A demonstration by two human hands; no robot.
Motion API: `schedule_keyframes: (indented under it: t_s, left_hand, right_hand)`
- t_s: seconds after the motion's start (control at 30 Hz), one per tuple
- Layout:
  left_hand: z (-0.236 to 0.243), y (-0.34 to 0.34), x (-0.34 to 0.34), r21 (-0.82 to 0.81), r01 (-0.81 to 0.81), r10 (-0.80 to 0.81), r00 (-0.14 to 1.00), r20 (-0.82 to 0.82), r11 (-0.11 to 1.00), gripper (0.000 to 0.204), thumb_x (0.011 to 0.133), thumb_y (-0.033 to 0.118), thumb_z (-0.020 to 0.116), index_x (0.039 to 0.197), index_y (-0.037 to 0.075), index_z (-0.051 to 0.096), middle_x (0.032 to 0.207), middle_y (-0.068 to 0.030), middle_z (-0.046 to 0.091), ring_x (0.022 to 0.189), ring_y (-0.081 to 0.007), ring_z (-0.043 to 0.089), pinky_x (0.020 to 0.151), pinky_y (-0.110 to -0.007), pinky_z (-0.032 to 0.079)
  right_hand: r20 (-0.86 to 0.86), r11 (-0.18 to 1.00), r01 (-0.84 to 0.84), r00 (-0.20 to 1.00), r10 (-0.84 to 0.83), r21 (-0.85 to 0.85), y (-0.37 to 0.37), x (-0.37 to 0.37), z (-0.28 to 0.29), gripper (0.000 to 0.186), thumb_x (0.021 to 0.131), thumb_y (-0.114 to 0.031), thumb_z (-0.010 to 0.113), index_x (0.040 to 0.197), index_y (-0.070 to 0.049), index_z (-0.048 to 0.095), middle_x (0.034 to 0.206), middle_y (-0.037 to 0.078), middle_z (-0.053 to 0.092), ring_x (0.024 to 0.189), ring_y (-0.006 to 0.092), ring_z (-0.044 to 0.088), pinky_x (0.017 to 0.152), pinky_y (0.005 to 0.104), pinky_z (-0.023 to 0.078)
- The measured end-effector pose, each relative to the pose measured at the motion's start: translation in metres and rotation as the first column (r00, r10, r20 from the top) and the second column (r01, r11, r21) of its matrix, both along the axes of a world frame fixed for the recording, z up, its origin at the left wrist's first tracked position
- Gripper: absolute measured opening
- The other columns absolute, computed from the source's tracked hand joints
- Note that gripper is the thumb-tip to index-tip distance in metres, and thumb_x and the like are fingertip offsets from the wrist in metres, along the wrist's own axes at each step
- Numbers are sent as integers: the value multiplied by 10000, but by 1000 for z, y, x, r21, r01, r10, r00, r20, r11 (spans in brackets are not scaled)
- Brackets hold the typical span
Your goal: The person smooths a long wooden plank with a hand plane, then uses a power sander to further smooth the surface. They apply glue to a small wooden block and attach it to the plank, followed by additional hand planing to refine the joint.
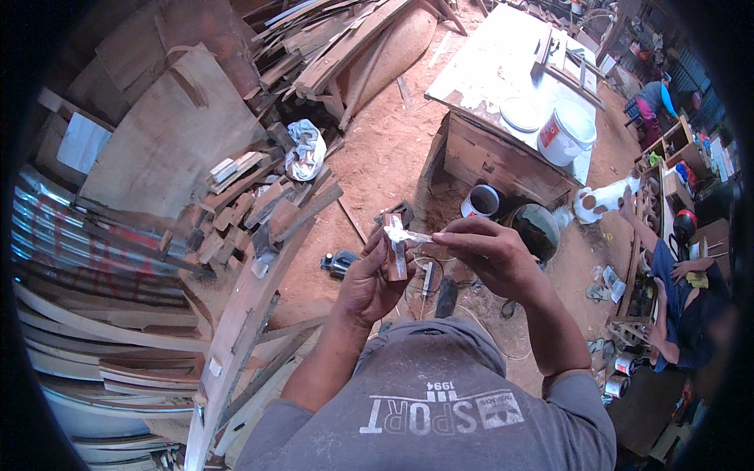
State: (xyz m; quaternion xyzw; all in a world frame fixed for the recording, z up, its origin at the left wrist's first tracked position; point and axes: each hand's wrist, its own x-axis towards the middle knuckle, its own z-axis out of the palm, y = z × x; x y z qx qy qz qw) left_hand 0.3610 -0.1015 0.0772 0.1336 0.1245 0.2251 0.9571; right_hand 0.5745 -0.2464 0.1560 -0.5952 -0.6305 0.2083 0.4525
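In front of my chest, my left hand (pixel 366 287) grips a small reddish-brown wooden block (pixel 397 268), held upright between thumb and fingers. A white paste (pixel 398 235) coats the upper part of the block's face. My right hand (pixel 495 253) pinches a thin, pale stick (pixel 421 237) by its right end. The stick's other end touches the paste; its exact kind is too small to tell.
A white-topped table (pixel 479 67) carries a white bucket (pixel 566 132) and a round lid (pixel 520 115). Wood offcuts (pixel 236 216) and a long plank (pixel 239 345) lie left. A black power tool (pixel 338 264) lies on the floor. A dog (pixel 603 203) and a seated person (pixel 682 275) are right.
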Motion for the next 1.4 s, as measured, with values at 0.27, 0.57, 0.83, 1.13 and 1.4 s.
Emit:
schedule_keyframes:
  t_s: [0.27, 0.57, 0.83, 1.13, 1.4]
  left_hand:
    - [3, -6, 2, -74, -51, 48, 998, -39, 996, 428, 1069, 281, 699, 1422, 75, 573, 1123, -59, 666, 947, -163, 658, 870, -319, 594]
    - [2, -2, -2, -75, -41, 40, 999, -17, 996, 422, 1077, 252, 669, 1469, 118, 587, 1240, -109, 693, 1060, -245, 717, 936, -408, 627]
    - [-8, -4, -8, -88, 42, -29, 988, 153, 995, 460, 1078, 231, 656, 1518, 138, 560, 1237, -122, 689, 1072, -254, 722, 939, -400, 640]
    - [6, -9, -7, -41, -74, 71, 996, -58, 996, 450, 1093, 268, 642, 1498, 99, 541, 1216, -84, 670, 1025, -187, 670, 916, -354, 591]
    - [-6, 1, -7, -20, -59, 60, 996, 61, 998, 473, 1089, 216, 642, 1543, 131, 540, 1275, -92, 723, 1152, -217, 728, 992, -382, 621]
  right_hand:
    - [156, 988, -156, 975, 156, -11, -5, -2, -8, 409, 927, -33, 763, 1305, -187, 790, 1211, 113, 756, 1077, 279, 745, 883, 392, 619]
    - [452, 985, -118, 890, 49, 126, 1, 14, 3, 558, 809, -45, 802, 1318, -273, 788, 1202, 45, 741, 1012, 250, 713, 862, 378, 597]
    - [390, 980, -10, 918, -69, 198, 21, 21, 4, 458, 864, -49, 793, 1296, -203, 791, 1167, 78, 737, 1015, 263, 722, 850, 387, 611]
    - [322, 994, -81, 945, 54, 71, 8, 8, 4, 430, 906, -42, 768, 1311, -188, 781, 1177, 88, 744, 1024, 275, 729, 866, 398, 611]
    - [514, 986, -126, 856, 55, 106, -10, 7, 11, 499, 781, -31, 817, 1245, -216, 817, 1159, 23, 765, 974, 216, 711, 840, 357, 609]
